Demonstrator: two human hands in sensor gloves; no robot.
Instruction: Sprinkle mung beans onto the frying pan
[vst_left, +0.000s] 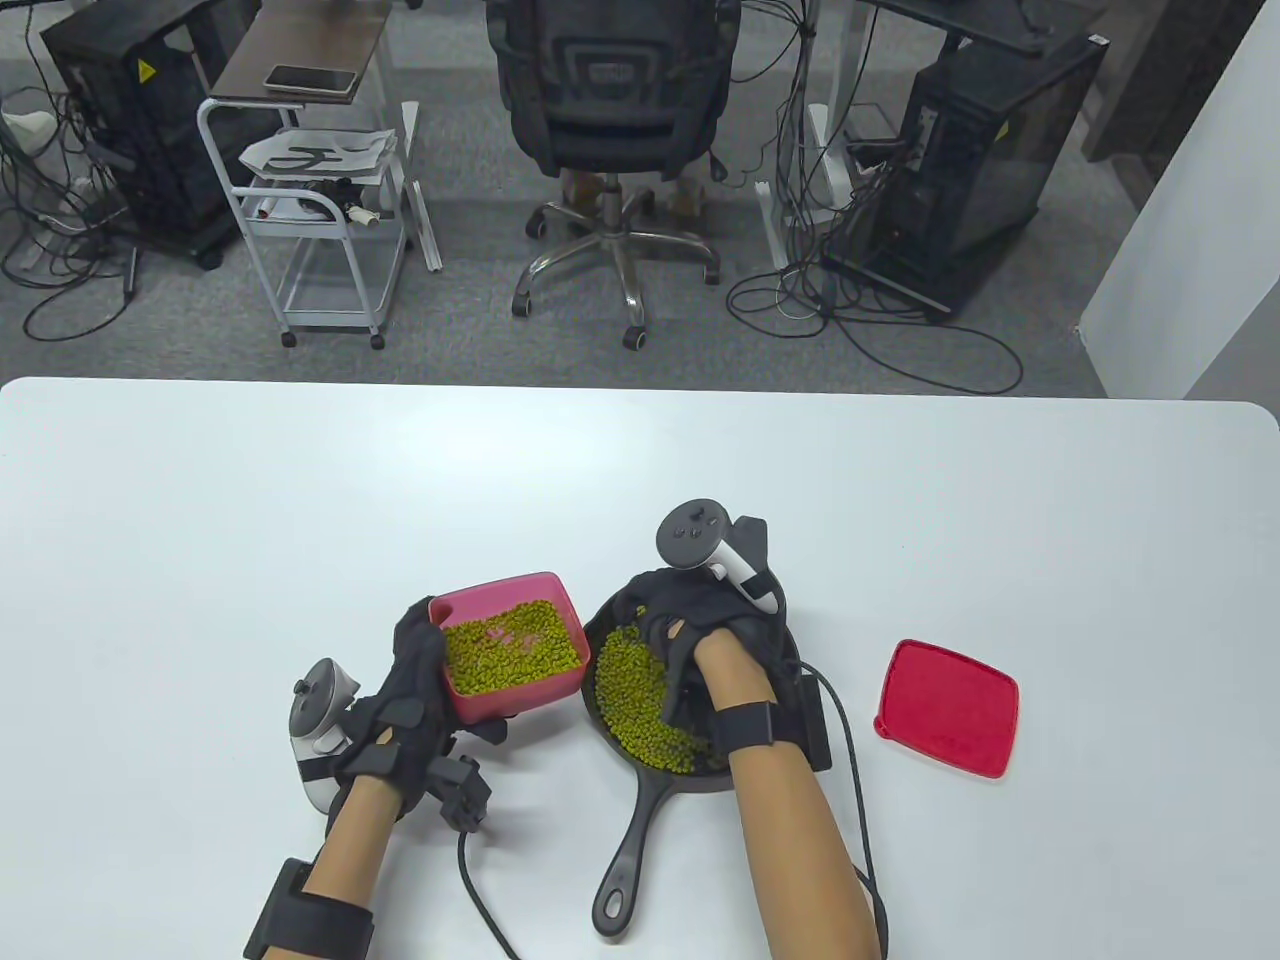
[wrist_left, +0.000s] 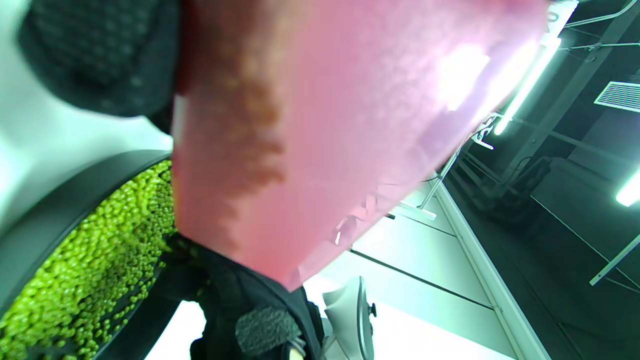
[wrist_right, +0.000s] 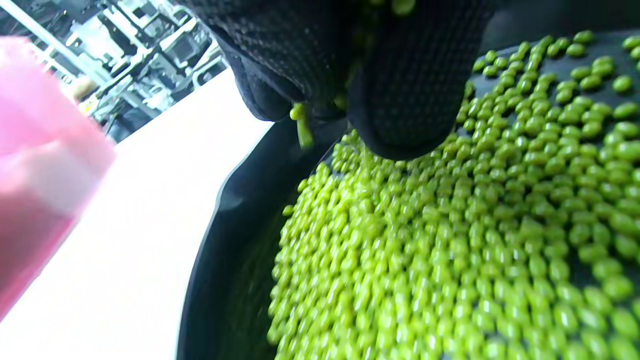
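A black frying pan (vst_left: 700, 782) lies near the table's front, its handle (vst_left: 628, 850) pointing toward me, with green mung beans (vst_left: 630, 700) spread in it. My right hand (vst_left: 690, 625) hovers over the pan, fingers bunched together. In the right wrist view its fingertips (wrist_right: 400, 100) pinch a few beans, and some drop onto the bean layer (wrist_right: 450, 240). My left hand (vst_left: 415, 690) grips a pink box (vst_left: 512, 645) of mung beans, tilted, just left of the pan. The left wrist view shows the box's underside (wrist_left: 325, 125) and the pan's beans (wrist_left: 90, 270).
A red lid (vst_left: 946, 706) lies flat on the white table (vst_left: 300, 520) to the right of the pan. Glove cables (vst_left: 855, 760) trail toward the front edge. Beyond the far edge stand an office chair, a cart and computer cases.
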